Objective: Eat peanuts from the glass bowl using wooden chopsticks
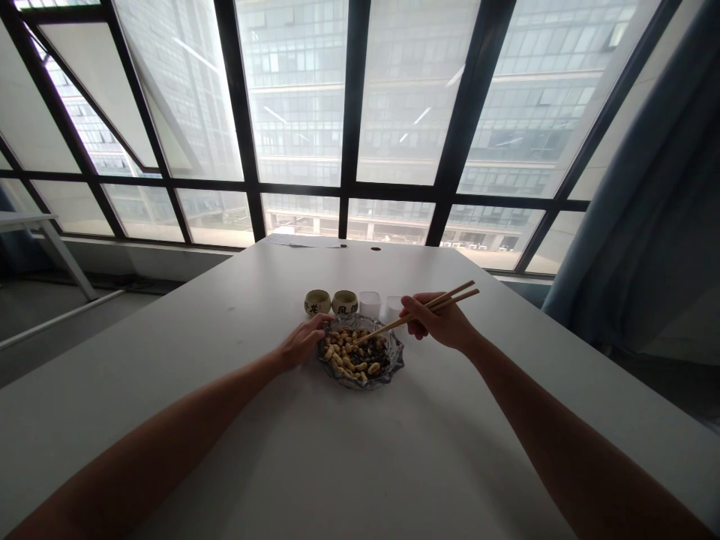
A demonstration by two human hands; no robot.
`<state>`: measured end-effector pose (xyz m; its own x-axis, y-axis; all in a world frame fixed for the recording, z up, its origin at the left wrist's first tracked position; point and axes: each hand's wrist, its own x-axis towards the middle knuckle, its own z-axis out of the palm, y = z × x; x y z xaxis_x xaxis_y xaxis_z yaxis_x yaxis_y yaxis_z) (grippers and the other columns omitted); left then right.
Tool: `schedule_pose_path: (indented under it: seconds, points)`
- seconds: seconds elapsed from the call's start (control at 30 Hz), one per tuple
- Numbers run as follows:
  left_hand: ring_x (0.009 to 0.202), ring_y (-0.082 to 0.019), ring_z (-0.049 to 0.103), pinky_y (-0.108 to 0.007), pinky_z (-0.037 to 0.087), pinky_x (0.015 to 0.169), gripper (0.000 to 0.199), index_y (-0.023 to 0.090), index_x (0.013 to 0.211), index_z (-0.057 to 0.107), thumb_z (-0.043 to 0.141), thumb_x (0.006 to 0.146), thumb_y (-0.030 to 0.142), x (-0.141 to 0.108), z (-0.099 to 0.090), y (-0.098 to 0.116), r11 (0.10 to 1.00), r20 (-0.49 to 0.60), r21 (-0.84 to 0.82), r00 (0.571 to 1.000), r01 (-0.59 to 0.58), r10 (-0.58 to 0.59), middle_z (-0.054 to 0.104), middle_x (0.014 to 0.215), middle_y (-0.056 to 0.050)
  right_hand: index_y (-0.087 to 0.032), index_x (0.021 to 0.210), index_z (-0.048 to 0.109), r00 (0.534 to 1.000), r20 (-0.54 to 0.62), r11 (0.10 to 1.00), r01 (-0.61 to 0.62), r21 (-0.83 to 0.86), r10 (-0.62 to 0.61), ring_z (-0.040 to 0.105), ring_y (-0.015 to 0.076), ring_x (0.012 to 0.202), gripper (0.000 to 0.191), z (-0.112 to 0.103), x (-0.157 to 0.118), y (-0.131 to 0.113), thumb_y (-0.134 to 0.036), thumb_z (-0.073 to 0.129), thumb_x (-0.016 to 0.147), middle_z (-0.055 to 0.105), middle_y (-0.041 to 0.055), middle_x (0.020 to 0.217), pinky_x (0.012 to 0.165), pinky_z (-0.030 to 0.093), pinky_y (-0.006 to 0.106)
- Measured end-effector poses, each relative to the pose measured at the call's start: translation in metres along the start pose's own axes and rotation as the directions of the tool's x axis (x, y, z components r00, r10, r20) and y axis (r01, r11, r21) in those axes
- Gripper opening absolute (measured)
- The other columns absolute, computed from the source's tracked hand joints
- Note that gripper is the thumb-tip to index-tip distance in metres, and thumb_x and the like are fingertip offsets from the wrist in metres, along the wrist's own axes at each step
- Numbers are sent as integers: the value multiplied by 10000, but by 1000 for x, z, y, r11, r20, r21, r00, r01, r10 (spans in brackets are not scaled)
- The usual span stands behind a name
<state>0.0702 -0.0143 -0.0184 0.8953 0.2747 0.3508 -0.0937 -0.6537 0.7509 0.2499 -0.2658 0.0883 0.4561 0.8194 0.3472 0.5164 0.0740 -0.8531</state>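
A scalloped glass bowl [398, 358] sits on the white table, holding peanuts [344, 361] in their shells and small dark pieces [388, 358]. My left hand [304, 341] rests at the bowl's left rim, its fingertips on the edge. Held in my right hand [436, 321] is a pair of wooden chopsticks [397, 323], slanting down to the left with the tips among the bowl's contents. Whether anything is pinched between the tips is too small to tell. Behind the bowl stand two cream cups [318, 301] with dark characters and two clear cups [370, 302], one partly beside my right hand.
The long white table [236, 442] reaches toward tall windows. Near its far edge are two dark round holes [376, 249] and a flat pale sheet. A blue curtain [624, 195] hangs at the right, and another white table [25, 220] stands at the far left.
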Motion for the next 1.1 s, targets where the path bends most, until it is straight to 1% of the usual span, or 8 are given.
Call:
schedule_pose_path:
  seconds: [0.13, 0.3, 0.5, 0.67, 0.8, 0.97, 1.1]
  points:
    - [1036, -288, 621, -405, 480, 920, 487, 146, 1218, 588, 420, 838, 400, 0, 1, 0, 1000, -4, -7, 1000, 1, -1, 691, 1120, -102, -154, 672, 696, 998, 66, 999, 8, -47, -4, 560, 114, 394, 587, 2, -3, -6, -737, 688, 745, 645, 39, 503, 367, 425, 209]
    - [1028, -283, 628, -399, 481, 916, 470, 150, 1211, 590, 422, 843, 388, 0, 1, 3, 1000, -6, 5, 1000, 8, -8, 698, 1116, -105, -161, 652, 667, 994, 104, 995, 34, -91, -24, 573, 118, 420, 568, 3, -5, -9, -716, 679, 771, 650, 39, 524, 384, 440, 211]
    - [1019, -291, 627, -410, 483, 911, 487, 143, 1217, 581, 423, 842, 410, 0, 2, 3, 1000, -5, 8, 1000, 28, -28, 696, 1122, -112, -157, 673, 671, 984, 165, 983, 99, -156, -73, 582, 123, 445, 548, 4, -7, -10, -668, 611, 863, 654, 45, 545, 409, 452, 218]
    - [1016, -290, 627, -415, 479, 923, 497, 144, 1218, 580, 418, 840, 423, 0, 2, 3, 1000, -2, 9, 1000, 26, -26, 697, 1114, -110, -161, 662, 660, 965, 228, 968, 171, -185, -127, 583, 127, 458, 543, 6, -8, -15, -651, 594, 888, 651, 49, 554, 420, 442, 222]
    - [1018, -286, 626, -406, 484, 911, 493, 143, 1217, 578, 420, 841, 421, 0, 2, 4, 1000, 2, 4, 1000, 29, -29, 695, 1119, -112, -175, 657, 649, 954, 256, 963, 206, -175, -158, 584, 131, 461, 547, 8, -9, -19, -660, 571, 897, 643, 40, 551, 428, 446, 230]
    - [1035, -285, 627, -400, 489, 908, 498, 141, 1225, 576, 426, 847, 427, 0, 2, 3, 999, -3, -1, 999, 39, -39, 692, 1132, -111, -177, 684, 659, 950, 279, 961, 198, -192, -140, 603, 143, 482, 532, 10, -9, -18, -656, 573, 899, 660, 46, 575, 439, 462, 238]
    - [1033, -281, 630, -395, 489, 909, 501, 144, 1228, 582, 416, 858, 437, 0, 2, 4, 999, -4, 11, 999, 41, -41, 696, 1124, -105, -177, 682, 648, 951, 273, 958, 206, -201, -147, 607, 149, 476, 515, 11, -8, -16, -632, 572, 911, 662, 49, 572, 438, 465, 242]
